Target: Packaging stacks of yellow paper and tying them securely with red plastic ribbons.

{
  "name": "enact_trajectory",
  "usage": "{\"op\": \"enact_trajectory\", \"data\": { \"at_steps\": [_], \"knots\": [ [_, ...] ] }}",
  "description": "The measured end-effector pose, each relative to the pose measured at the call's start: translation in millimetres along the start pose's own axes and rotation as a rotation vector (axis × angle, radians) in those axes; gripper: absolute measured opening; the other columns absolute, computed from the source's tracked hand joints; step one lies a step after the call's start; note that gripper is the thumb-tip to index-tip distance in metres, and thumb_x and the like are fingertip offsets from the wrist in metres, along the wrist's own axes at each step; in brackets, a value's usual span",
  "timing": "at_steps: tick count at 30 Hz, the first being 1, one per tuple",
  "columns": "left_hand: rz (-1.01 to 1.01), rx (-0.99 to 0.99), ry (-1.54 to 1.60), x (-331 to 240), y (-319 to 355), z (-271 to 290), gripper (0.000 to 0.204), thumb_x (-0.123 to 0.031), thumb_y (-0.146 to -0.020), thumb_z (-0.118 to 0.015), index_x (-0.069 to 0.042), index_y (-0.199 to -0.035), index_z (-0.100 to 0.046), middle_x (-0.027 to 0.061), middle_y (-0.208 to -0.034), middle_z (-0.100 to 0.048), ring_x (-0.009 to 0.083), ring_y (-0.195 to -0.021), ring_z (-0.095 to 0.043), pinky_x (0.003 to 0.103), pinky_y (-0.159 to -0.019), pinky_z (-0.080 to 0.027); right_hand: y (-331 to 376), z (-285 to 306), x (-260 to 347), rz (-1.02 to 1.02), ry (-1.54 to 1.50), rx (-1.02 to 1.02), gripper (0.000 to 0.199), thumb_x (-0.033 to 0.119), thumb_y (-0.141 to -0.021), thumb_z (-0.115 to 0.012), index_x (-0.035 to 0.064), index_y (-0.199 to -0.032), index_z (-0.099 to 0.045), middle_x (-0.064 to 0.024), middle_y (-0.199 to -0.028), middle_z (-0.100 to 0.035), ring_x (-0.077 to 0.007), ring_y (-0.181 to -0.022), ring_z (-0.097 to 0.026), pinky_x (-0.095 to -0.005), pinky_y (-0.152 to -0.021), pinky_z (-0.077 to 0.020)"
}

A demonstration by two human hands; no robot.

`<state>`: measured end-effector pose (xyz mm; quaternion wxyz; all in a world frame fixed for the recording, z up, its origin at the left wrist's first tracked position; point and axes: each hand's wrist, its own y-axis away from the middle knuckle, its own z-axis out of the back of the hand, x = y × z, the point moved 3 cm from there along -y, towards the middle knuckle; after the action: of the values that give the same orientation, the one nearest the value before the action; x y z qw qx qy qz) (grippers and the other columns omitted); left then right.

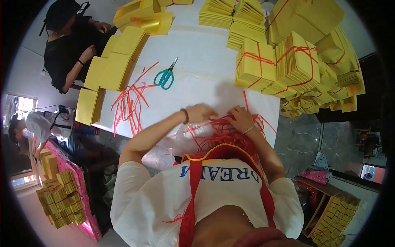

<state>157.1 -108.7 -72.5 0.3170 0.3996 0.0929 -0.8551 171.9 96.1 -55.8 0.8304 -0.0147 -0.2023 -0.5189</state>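
A tangled heap of red plastic strips [226,133] lies at the table's near edge, over clear plastic film and against my red apron [212,153]. My left hand [200,113], with a dark band at the wrist, has its fingers curled at the left side of the heap. What its fingertips hold, if anything, is hard to make out. My right hand [242,119] is closed on some of the strips at the heap's upper right. One strip stands up past its fingers. Green-handled scissors [165,78] rest farther off on the white table [193,53], blades slightly apart.
Loose cut red strips [129,107] are spread left of the scissors. Yellow paper stacks [109,66] line the table's left edge, and red-tied yellow bundles [256,64] crowd the right. A person in black [66,49] sits at the left; another person [51,125] works behind.
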Motion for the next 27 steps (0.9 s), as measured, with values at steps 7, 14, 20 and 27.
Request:
{"op": "enact_trajectory", "data": {
  "at_steps": [7,14,20,27],
  "knots": [
    [0.372,-0.592,0.496,78,-153,151,0.042,-0.04,-0.078,-0.054,-0.008,-0.106,-0.057,-0.0003,-0.077,-0.054,0.0098,-0.064,-0.048,0.024,-0.058,-0.04,29,-19,0,0.199,-0.022,-0.271,0.026,0.035,-0.074,-0.057,0.015,-0.09,-0.059,-0.0056,-0.111,-0.05,-0.0259,-0.11,-0.04,-0.0462,-0.089,-0.0283],
    [0.667,-0.595,0.766,127,-265,181,0.058,-0.067,-0.068,-0.051,-0.012,-0.085,-0.058,-0.0002,-0.063,-0.046,0.0102,-0.052,-0.039,0.029,-0.05,-0.032,26,-30,-6,0.292,-0.289,-0.271,0.018,0.029,-0.079,-0.053,0.013,-0.079,-0.061,-0.0021,-0.116,-0.049,-0.0237,-0.116,-0.036,-0.0457,-0.098,-0.0193],
    [0.836,-0.34,0.926,110,-291,173,0.045,-0.055,-0.072,-0.056,-0.011,-0.059,-0.053,0.0023,-0.044,-0.044,0.0164,-0.029,-0.033,0.031,-0.031,-0.023,25,-19,-7,0.247,-0.347,-0.261,0.015,0.029,-0.077,-0.057,0.0153,-0.08,-0.062,0.0006,-0.113,-0.052,-0.0219,-0.116,-0.038,-0.0449,-0.097,-0.0203],
    [0.663,-0.085,0.932,127,-288,186,0.04,-0.047,-0.074,-0.057,-0.008,-0.063,-0.056,0.0067,-0.047,-0.051,0.0173,-0.03,-0.044,0.03,-0.028,-0.03,20,-14,-7,0.251,-0.36,-0.234,0.018,0.028,-0.075,-0.06,0.0171,-0.088,-0.061,0.0008,-0.112,-0.053,-0.0215,-0.115,-0.039,-0.0449,-0.097,-0.0207]
  ]
}}
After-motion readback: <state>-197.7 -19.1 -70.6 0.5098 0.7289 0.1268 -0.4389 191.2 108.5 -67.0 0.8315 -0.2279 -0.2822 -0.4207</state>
